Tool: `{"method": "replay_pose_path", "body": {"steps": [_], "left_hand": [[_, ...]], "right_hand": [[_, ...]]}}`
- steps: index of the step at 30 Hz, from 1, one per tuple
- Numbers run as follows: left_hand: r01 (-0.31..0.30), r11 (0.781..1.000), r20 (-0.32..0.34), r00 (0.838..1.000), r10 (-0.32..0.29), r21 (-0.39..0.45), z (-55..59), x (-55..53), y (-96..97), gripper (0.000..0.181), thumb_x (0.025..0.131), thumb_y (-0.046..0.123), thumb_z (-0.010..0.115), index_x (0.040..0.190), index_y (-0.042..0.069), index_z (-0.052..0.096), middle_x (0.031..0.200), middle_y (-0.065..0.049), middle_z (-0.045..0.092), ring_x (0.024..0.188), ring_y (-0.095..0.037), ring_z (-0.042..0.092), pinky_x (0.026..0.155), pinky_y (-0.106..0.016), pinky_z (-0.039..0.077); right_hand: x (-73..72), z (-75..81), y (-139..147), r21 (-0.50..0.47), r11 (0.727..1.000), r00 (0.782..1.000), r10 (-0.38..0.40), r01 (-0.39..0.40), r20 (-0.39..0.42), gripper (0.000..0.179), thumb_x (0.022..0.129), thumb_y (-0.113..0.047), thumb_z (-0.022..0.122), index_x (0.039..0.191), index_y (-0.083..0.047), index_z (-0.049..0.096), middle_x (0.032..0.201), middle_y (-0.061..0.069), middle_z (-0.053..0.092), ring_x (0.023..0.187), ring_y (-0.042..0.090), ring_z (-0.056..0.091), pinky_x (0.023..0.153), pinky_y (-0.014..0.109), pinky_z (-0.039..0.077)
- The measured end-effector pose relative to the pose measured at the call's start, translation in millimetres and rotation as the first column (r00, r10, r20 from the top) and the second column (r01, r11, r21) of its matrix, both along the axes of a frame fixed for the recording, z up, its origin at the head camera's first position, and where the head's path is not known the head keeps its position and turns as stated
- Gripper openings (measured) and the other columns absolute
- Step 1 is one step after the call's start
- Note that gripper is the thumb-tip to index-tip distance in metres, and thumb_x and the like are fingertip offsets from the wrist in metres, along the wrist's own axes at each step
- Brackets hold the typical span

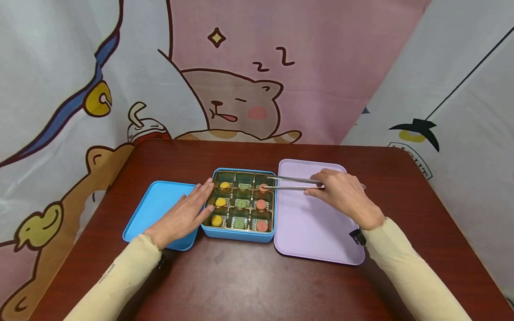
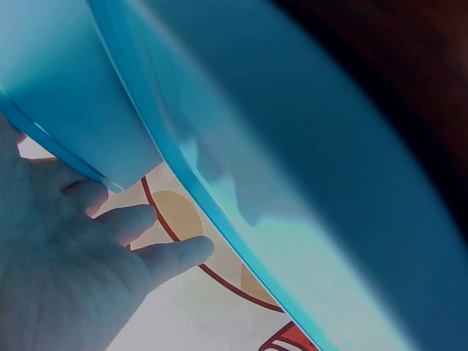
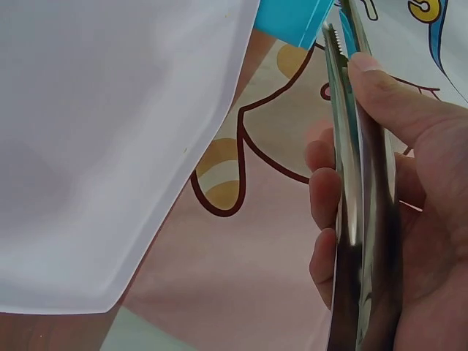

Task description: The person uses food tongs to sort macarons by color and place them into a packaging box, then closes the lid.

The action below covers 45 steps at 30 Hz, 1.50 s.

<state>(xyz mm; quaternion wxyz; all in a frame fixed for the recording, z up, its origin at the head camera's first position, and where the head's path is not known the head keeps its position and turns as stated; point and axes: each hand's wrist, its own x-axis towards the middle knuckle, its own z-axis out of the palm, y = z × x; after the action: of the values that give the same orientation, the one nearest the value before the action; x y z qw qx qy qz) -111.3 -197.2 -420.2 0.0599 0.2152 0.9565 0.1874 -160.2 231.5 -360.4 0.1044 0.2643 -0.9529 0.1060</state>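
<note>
A blue box [image 1: 237, 235] holds a gold divider with several square compartments. Small round pieces lie in them: yellow ones [image 1: 217, 220] in the left column, green ones [image 1: 239, 224] in the middle, pinkish-red ones [image 1: 262, 226] on the right. My right hand [image 1: 347, 194] grips metal tongs [image 1: 295, 187] between thumb and fingers. Their toothed tips reach over the back right compartment, around its red piece [image 1: 263, 187]; whether they pinch it I cannot tell. Along the box's left rim rests my left hand [image 1: 182, 216], fingers extended.
Left of the box lies a blue lid [image 1: 160, 205], partly under my left forearm. A lilac tray [image 1: 317, 236] sits directly to the box's right, beneath my right hand. All stand on a dark red-brown table [image 1: 241, 281] that ends at a printed cloth [image 1: 321, 89] behind.
</note>
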Motion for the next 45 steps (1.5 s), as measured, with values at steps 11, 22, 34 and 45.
{"method": "replay_pose_path", "body": {"steps": [11, 22, 34, 45], "left_hand": [[0.003, 1.000, -0.002, 1.000, -0.003, -0.007, -0.3, -0.4, -0.8, 0.072, 0.111, 0.049, 0.039, 0.167, 0.011, 0.013, 0.174, -0.004, 0.008, 0.157, -0.038, 0.014, 0.115, -0.073, 0.023], [0.001, 1.000, 0.006, 1.000, -0.001, -0.007, 0.2, -0.3, -1.2, 0.073, 0.111, 0.050, 0.039, 0.167, 0.011, 0.013, 0.174, -0.005, 0.008, 0.157, -0.039, 0.013, 0.116, -0.072, 0.022], [0.000, 1.000, 0.002, 1.000, 0.000, -0.015, 0.5, -0.8, -0.7, 0.073, 0.111, 0.049, 0.041, 0.167, 0.010, 0.014, 0.174, -0.005, 0.008, 0.157, -0.040, 0.013, 0.115, -0.073, 0.022], [0.000, 1.000, -0.002, 1.000, 0.000, -0.008, -1.3, -1.2, -0.8, 0.073, 0.111, 0.048, 0.042, 0.167, 0.011, 0.013, 0.174, -0.005, 0.008, 0.157, -0.040, 0.013, 0.116, -0.073, 0.022]], "right_hand": [[23.5, 0.3, 18, -0.069, 0.996, 0.997, -0.052, 0.048, -0.065, 0.043, 0.082, -0.040, 0.088, 0.111, -0.008, 0.078, 0.089, 0.002, 0.070, 0.067, 0.014, 0.058, 0.054, 0.036, 0.046], [45.8, -0.5, 34, -0.159, 0.986, 0.991, -0.070, 0.052, -0.114, 0.043, 0.077, -0.030, 0.093, 0.108, -0.007, 0.076, 0.084, 0.001, 0.066, 0.069, 0.011, 0.056, 0.056, 0.033, 0.047], [65.4, -2.4, 58, -0.191, 0.972, 0.979, -0.163, 0.139, -0.119, 0.049, 0.074, -0.024, 0.095, 0.113, -0.003, 0.074, 0.084, 0.001, 0.063, 0.071, 0.012, 0.054, 0.058, 0.033, 0.046], [78.9, -5.6, 84, -0.187, 0.960, 0.967, -0.230, 0.207, -0.108, 0.050, 0.073, -0.020, 0.096, 0.114, -0.004, 0.072, 0.082, 0.001, 0.064, 0.067, 0.014, 0.052, 0.056, 0.035, 0.045]]}}
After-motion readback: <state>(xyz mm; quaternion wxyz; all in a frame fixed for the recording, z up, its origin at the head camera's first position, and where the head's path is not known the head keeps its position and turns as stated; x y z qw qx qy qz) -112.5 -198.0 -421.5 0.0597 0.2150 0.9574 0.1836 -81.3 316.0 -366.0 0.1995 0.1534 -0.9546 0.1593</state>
